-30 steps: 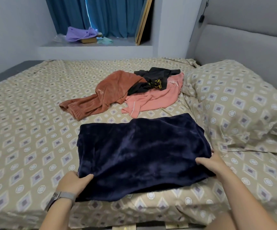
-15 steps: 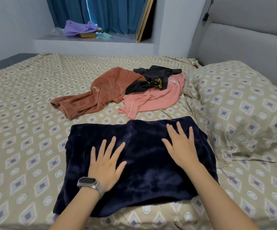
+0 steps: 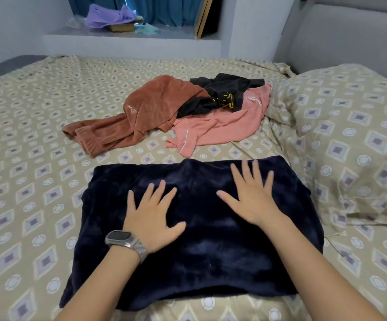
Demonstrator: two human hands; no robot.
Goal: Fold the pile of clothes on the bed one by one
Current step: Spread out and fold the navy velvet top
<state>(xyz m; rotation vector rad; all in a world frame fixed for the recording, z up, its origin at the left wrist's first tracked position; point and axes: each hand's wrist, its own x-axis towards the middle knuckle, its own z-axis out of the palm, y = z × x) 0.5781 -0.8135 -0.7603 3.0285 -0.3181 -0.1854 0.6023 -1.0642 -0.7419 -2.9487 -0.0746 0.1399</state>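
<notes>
- a dark navy plush fleece garment [image 3: 194,230], folded into a broad rectangle, lies flat on the near part of the bed with the beige diamond-patterned sheet [image 3: 32,172].
- the left hand [image 3: 152,218] rests palm-down on the left half of the navy garment, fingers straight and spread, gripping nothing.
- the right hand [image 3: 251,193] rests palm-down on the right half of the navy garment, nearer its far edge, fingers likewise straight and fanned out.
- a grey smartwatch with a mesh band [image 3: 125,240] sits on the left wrist, over the navy garment.
- beyond the navy garment's far edge lies an unfolded pile: a rust-brown velour garment [image 3: 141,114] to the left, a salmon-pink thin top [image 3: 222,126] to the right, and a crumpled black garment with yellow print [image 3: 220,93] lying on both.
- to the right of the navy garment, just beside its edge, sits a pillow in the same beige patterned fabric [image 3: 354,135].
- far beyond the navy garment, a white ledge [image 3: 130,44] carries a lilac cloth [image 3: 109,16] in front of blue curtains [image 3: 164,8].
</notes>
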